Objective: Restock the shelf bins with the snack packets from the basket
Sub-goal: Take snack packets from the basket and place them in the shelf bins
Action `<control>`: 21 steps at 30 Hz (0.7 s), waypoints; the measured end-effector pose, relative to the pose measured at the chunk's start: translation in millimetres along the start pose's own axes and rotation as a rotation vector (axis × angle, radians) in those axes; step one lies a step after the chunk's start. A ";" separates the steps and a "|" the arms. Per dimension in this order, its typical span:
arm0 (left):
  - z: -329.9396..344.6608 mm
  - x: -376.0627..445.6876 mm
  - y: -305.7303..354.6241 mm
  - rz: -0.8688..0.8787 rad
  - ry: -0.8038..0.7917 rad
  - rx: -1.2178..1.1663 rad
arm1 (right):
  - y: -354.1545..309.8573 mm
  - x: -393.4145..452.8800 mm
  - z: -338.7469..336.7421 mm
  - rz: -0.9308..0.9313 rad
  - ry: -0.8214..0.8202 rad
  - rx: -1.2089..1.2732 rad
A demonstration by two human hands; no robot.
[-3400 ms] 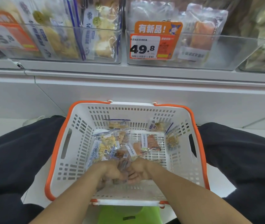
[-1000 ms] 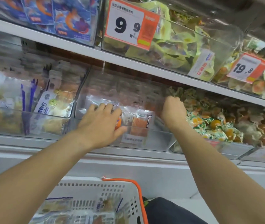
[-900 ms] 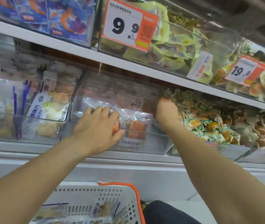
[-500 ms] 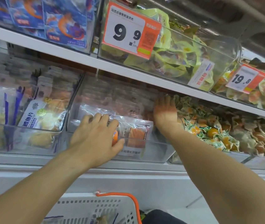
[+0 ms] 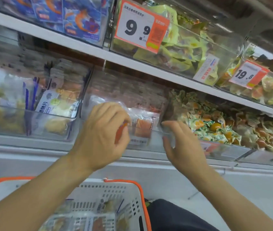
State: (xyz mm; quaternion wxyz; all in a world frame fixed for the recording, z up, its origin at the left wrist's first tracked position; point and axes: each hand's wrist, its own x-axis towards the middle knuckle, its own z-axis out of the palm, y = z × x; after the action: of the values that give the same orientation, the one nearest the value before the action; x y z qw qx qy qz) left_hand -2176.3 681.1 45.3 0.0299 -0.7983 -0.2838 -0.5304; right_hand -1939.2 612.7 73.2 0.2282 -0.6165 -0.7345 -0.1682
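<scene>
The clear middle shelf bin point(image 5: 149, 145) holds transparent snack packets point(image 5: 143, 125) with orange contents. My left hand point(image 5: 102, 134) hovers just in front of the bin's front wall, fingers loosely curled, with nothing visibly in it. My right hand point(image 5: 184, 147) is outside the bin near its right front corner, fingers relaxed and spread, empty. The image is motion-blurred. Below, the white basket with an orange rim point(image 5: 139, 185) shows several packets point(image 5: 99, 220) lying inside.
The left bin point(image 5: 32, 117) holds white and yellow packets. The right bin point(image 5: 229, 147) is full of green-and-orange wrapped snacks. On the upper shelf are blue shrimp packets point(image 5: 80, 20) and bins with price tags 9.9 point(image 5: 139, 27) and 19.8 point(image 5: 247, 75). My dark trouser leg point(image 5: 174, 214) is beside the basket.
Both hands took packets from the basket up to the middle bin. My right hand has now come out of the bin, empty, and my left hand has drawn back from its front.
</scene>
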 end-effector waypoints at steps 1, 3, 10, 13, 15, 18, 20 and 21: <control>-3.9 -19.3 6.4 -0.031 0.036 -0.074 | -12.8 -17.7 8.8 -0.089 -0.042 0.024; -4.0 -75.5 7.2 -0.269 -0.095 -0.149 | -39.1 -48.2 42.7 -0.212 -0.317 0.099; -20.6 -317.2 -40.6 -1.011 -1.211 0.157 | -138.9 -142.9 204.7 -0.194 -1.396 0.135; -41.6 -370.0 -40.8 -1.238 -1.400 0.192 | -178.3 -186.1 255.3 -0.052 -1.497 0.194; -42.9 -387.2 -44.9 -1.337 -1.385 0.168 | -196.0 -215.3 277.3 0.095 -1.531 0.240; -36.6 -396.7 -50.7 -1.411 -1.279 0.178 | -210.4 -253.9 293.7 0.224 -1.494 0.344; -35.2 -399.1 -49.3 -1.451 -1.226 0.214 | -215.7 -265.9 294.2 0.228 -1.458 0.365; -35.2 -399.7 -48.4 -1.466 -1.208 0.229 | -216.1 -266.2 291.5 0.245 -1.450 0.364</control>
State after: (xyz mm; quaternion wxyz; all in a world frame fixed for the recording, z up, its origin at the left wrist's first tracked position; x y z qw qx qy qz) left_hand -2339.5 540.9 -296.8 -0.3832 -0.5532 -0.7306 0.1151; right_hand -2152.7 506.5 -308.5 -0.1970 -0.6023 -0.6431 0.4299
